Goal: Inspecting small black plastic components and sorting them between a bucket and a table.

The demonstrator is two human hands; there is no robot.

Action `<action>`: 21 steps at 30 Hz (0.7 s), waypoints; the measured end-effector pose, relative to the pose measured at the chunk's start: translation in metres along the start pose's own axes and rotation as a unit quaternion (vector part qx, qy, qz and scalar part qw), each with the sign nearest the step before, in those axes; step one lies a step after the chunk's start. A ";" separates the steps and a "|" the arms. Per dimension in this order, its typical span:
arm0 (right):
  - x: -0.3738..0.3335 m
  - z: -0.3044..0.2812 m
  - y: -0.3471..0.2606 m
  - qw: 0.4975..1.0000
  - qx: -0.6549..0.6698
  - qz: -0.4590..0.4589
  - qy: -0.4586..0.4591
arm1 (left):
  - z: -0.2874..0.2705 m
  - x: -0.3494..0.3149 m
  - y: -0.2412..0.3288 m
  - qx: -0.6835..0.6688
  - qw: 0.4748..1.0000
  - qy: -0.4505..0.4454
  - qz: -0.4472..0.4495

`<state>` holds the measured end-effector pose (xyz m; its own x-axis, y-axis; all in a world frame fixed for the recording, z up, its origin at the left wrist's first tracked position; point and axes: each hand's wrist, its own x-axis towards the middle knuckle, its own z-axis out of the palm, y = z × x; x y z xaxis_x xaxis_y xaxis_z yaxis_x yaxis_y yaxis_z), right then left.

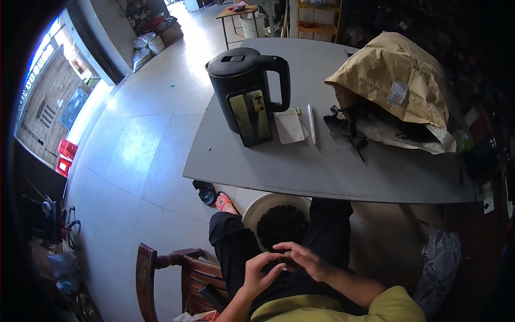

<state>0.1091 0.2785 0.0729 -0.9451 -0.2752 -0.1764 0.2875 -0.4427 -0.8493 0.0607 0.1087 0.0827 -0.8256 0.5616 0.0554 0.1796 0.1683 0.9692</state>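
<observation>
Over my lap, my left hand (263, 272) and my right hand (308, 263) meet at the fingertips. The left thumb and fingers curve together in a pinch. A little motion blur smears the right hand, whose fingers bend in toward the left ones. Something small and dark seems to sit between them, too small to make out. Just beyond the hands, between my knees, a white bucket (249, 219) stands on the floor, partly under the table. A heap of small black pieces (282, 225) lies inside it.
The grey table (230, 166) carries a black kettle (236, 70), a phone (251, 118) leaning on it, a notepad (290, 127), a white pen (312, 124), and a brown paper bag (397, 75) with black pieces spilling out. A wooden chair (147, 279) stands at my left.
</observation>
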 end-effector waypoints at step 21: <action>0.011 0.019 0.021 0.917 -0.308 -0.122 0.222 | 0.021 -0.008 -0.007 -0.243 0.950 0.005 -0.197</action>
<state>0.1073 0.2496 0.0632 -0.9793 0.2020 -0.0132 0.0461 0.1592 -0.9862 0.0776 0.1202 0.0699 -0.7824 0.5249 -0.3351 -0.4106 -0.0302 0.9113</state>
